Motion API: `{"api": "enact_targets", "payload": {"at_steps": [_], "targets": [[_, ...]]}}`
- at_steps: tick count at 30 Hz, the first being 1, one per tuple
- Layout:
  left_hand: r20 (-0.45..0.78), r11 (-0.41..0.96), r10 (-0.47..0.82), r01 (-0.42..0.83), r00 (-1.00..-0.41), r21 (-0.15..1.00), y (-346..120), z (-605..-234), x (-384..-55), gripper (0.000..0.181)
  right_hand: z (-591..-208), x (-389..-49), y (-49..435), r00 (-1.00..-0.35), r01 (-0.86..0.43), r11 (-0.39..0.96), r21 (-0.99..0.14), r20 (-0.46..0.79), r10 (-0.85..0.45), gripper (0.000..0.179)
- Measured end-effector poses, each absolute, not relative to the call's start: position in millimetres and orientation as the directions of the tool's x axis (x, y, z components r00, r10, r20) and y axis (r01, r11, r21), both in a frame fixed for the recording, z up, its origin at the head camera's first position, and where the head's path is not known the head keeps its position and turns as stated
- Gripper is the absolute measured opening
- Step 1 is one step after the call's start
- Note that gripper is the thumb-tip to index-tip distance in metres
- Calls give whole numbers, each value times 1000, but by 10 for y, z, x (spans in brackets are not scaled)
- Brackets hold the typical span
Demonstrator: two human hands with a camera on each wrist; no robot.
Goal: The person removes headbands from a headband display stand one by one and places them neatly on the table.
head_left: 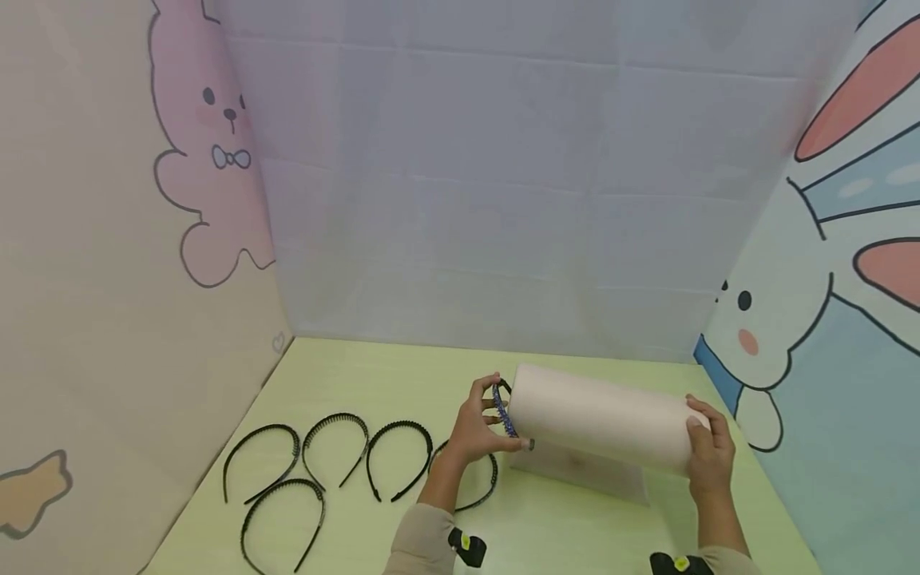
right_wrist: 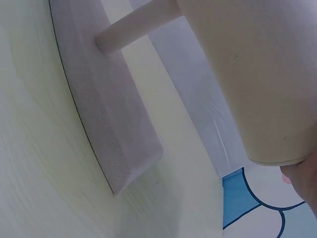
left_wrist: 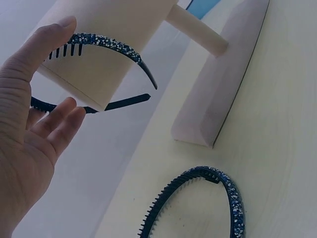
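Note:
My left hand [head_left: 470, 431] holds a headband [head_left: 501, 411] by its curve, thumb and fingers spread across it, at the left end of a padded cylinder [head_left: 604, 415]. Blue-black with silvery glitter and comb teeth, the headband [left_wrist: 106, 42] has its two arms on either side of the cylinder's end in the left wrist view. At the cylinder's right end, my right hand [head_left: 711, 455] grips the rim, thumb in front. The cylinder is raised on a short post [left_wrist: 198, 30] above a long pale base [head_left: 582, 475]. In the right wrist view most of the right hand [right_wrist: 302, 181] is hidden.
Several dark headbands lie on the pale green table [head_left: 402, 371] at the left, including one headband [head_left: 398, 427] near the middle. Another headband [head_left: 492, 479] lies partly behind my left forearm. A plain curtain [head_left: 460, 200] and printed side panels enclose the table.

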State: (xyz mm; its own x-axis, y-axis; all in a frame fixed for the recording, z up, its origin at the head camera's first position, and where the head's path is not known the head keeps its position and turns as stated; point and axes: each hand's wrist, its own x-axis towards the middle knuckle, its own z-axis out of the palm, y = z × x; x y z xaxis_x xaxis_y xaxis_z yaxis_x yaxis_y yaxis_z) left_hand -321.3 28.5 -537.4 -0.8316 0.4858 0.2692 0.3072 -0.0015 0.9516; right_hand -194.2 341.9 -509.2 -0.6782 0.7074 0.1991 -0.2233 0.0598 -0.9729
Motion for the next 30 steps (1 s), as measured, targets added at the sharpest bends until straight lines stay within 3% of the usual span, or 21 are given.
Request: {"api": "enact_targets", "payload": {"at_steps": [12, 30], "targets": [[240, 125, 422, 318, -874, 940, 222, -5467, -3042, 106, -5096, -1918, 3425, -684, -219, 65, -974, 201, 701, 28], [438, 250, 204, 480, -875, 841, 59, -5544, -2835, 99, -5118, -1926, 3431, -670, -282, 87, -956, 261, 695, 27]]}}
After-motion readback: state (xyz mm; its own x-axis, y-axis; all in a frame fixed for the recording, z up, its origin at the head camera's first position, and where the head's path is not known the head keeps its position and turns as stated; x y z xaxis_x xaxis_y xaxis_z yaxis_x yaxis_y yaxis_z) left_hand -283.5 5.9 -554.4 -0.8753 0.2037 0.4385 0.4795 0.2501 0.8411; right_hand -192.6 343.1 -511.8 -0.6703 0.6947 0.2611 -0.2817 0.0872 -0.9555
